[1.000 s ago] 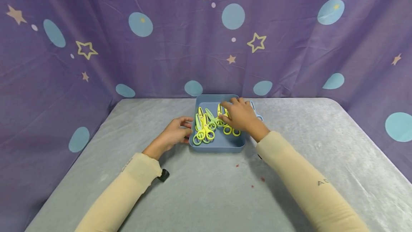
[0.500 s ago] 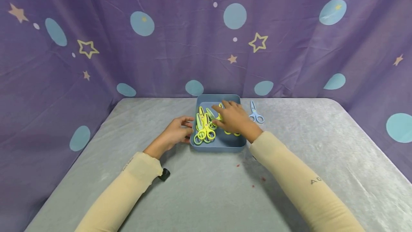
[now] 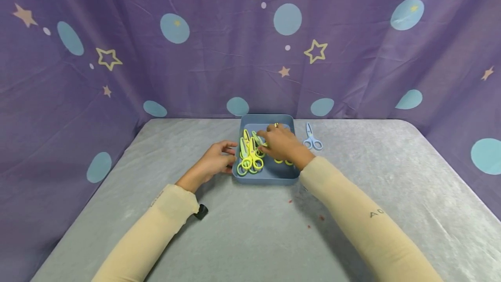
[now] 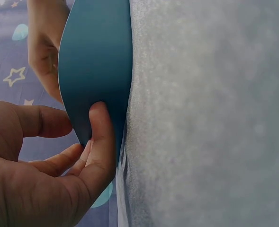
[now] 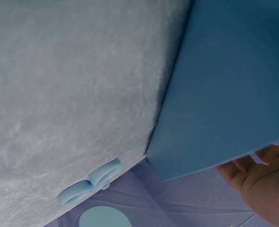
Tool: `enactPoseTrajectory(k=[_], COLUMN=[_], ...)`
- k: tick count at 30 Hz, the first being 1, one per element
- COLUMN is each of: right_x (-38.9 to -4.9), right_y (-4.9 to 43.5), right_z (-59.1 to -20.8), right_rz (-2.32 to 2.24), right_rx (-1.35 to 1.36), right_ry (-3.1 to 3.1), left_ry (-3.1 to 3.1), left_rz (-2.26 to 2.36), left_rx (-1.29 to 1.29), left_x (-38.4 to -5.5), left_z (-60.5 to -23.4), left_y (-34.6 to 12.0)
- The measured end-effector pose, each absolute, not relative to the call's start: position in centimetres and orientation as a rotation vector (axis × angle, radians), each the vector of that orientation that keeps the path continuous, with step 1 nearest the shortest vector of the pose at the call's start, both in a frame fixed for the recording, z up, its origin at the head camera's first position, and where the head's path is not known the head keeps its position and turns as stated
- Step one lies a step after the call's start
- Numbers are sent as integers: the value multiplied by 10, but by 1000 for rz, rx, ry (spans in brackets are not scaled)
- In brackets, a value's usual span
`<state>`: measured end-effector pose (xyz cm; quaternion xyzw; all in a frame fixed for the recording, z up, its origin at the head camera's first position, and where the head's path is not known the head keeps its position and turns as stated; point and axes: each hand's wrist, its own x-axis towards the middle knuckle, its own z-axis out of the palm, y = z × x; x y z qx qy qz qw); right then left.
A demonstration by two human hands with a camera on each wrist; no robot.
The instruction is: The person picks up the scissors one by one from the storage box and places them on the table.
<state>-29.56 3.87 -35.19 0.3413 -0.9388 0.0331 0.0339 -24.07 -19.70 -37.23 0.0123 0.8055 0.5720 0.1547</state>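
Note:
A shallow blue tray [image 3: 266,182] holds several children's scissors. Two overlapping pairs of yellow and green scissors [image 3: 251,153] lie along its left side. My left hand [image 3: 213,160] rests against the tray's left wall; in the left wrist view its fingers touch the outside of that wall. Inside the tray, my right hand [image 3: 282,143] is bent down over more scissors and covers most of them. A green blade [image 3: 256,137] shows by its fingertips, and yellow handle loops [image 3: 288,162] show below it. Whether its fingers hold a pair is hidden.
Light blue scissors [image 3: 312,138] lie on the table right of the tray; the right wrist view shows their handles. A grey cloth covers the table [image 3: 242,229]. A purple curtain [image 3: 219,55] hangs behind and at both sides.
My right hand has moved left and lower into the tray, its fingers bending more. It has uncovered the light blue scissors beside the tray. My left hand stays in place.

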Motion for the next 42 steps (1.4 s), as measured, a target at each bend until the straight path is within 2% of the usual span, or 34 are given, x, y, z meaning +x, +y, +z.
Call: enactPoseTrajectory(k=[27,42], right_x=[-294,-291], right_y=[27,16], right_z=[-362,-363], right_rz=[280,197], right_rx=[1219,1099], right_ry=[-2849,-3003], left_ry=[2320,2314], left_rz=[1628,1628], left_rx=[32,24], left_x=[-242,-241], left_z=[-373,-372], left_y=[-197,-197])
